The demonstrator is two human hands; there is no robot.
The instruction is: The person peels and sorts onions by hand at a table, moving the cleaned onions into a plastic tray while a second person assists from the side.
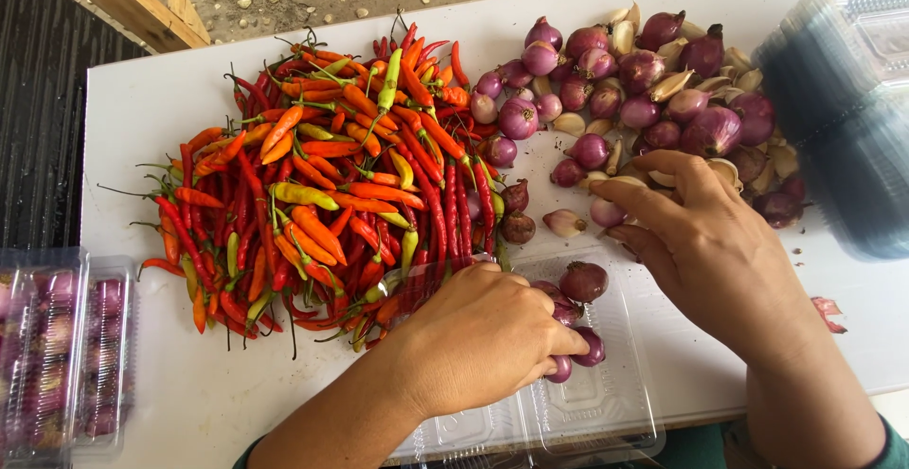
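While both hands are working over the white table (170, 109):
Left hand (483, 336): curling round small purple shallots (592, 346) in the clear plastic tray (606, 403).
Right hand (705, 242): spreading half open, fingertips touching pale garlic cloves (606, 212), gripping nothing.
Left: red, orange and green chillies (331, 185) are crowding the tray.

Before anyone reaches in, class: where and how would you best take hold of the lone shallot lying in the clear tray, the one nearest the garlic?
Probably pinch the shallot across its round belly, fingertips coming from above. It lies apart in the clear tray, open overhead, while the left hand crowds the near side and the right hand hovers at the far right.
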